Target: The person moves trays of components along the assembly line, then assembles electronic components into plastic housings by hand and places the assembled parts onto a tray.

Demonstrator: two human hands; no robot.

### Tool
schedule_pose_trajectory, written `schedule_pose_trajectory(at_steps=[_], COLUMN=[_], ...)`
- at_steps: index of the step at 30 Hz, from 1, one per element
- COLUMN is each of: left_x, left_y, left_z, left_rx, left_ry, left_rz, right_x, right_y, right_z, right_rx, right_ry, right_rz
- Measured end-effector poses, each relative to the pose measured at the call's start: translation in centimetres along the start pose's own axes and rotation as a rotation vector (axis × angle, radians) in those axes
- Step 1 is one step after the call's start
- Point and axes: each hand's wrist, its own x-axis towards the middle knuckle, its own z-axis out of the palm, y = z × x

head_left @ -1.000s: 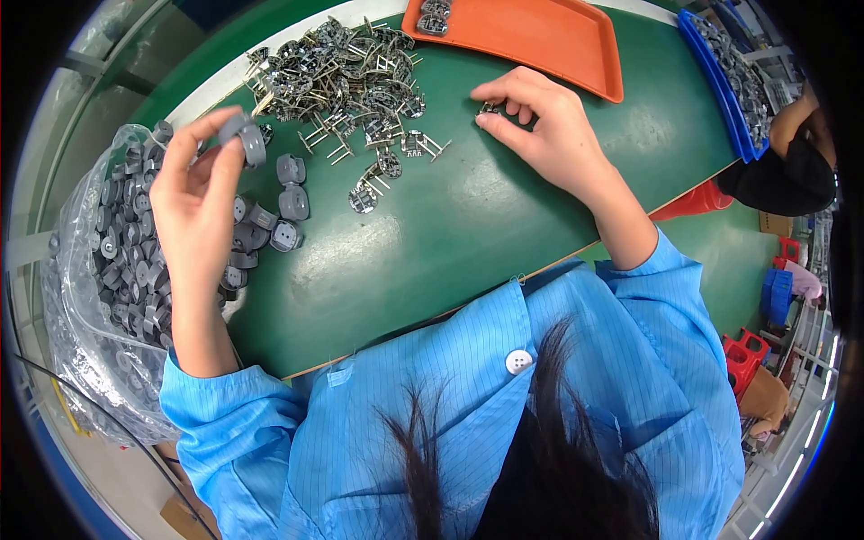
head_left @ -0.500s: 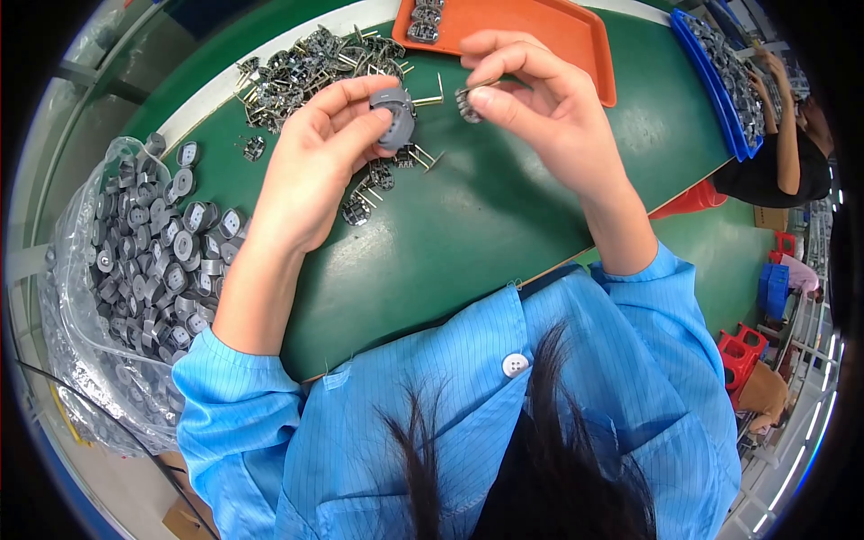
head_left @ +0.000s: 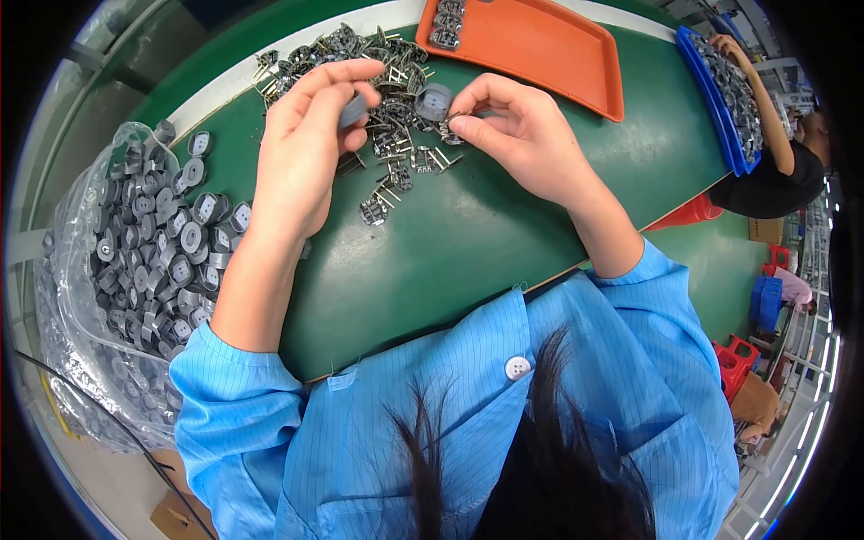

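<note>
In my left hand [head_left: 310, 126], closed fingers hold a grey round plastic cap [head_left: 354, 110]. My right hand [head_left: 517, 130] pinches a small metallic circuit-board piece [head_left: 451, 131] between thumb and fingertips. Beside those fingertips is another grey round cap [head_left: 434, 102]; whether it is touched or rests on the pile, I cannot tell. A heap of small round circuit boards with metal pins [head_left: 396, 108] lies behind and between my hands. A few of these boards [head_left: 373, 211] lie apart from the heap, nearer to me.
An open clear plastic bag [head_left: 67, 297] of grey caps [head_left: 162, 243] stands at the left. At the back, an orange tray [head_left: 540, 58] holds a few boards. A blue bin [head_left: 691, 76] full of parts is at far right, with a co-worker's arm [head_left: 760, 108] over it.
My hands have come down or apart slightly: the right moved left toward the heap, the left tilted away with its cap. A grey cap now shows beside my right fingertips. The view shifted slightly.
</note>
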Motion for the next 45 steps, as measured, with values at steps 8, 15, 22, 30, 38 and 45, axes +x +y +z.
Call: schedule_pose_trajectory(at_steps=[8,15,22,30,38,45], left_x=[-0.7,0.7,-0.3,-1.3,-1.2,-1.3], left_y=[-0.3,0.8,0.2,-1.1,-1.0,-1.2], left_z=[1.5,-0.8,1.0,2.4,2.2,2.4], left_rx=[0.001,-0.142,0.323,0.438,0.514,0.53], left_ry=[-0.123,0.047,-0.06,-0.136,-0.111,-0.107], left_rz=[-0.138,0.05,0.0,0.282,0.335,0.367], right_x=[-0.1,-1.3,1.0,0.7,0.4,0.2], right_y=[-1.7,-2.2,-0.7,-1.3,-2.2,-2.4], right_z=[1.0,1.8,0.6,0.8,0.5,0.9], right_rx=[0.464,-0.08,0.205,0.298,-0.123,-0.204], right_ry=[-0.037,-0.061,0.144,0.131,0.134,0.2], right_rz=[-0.07,-0.215,-0.205,-0.049,-0.336,-0.364])
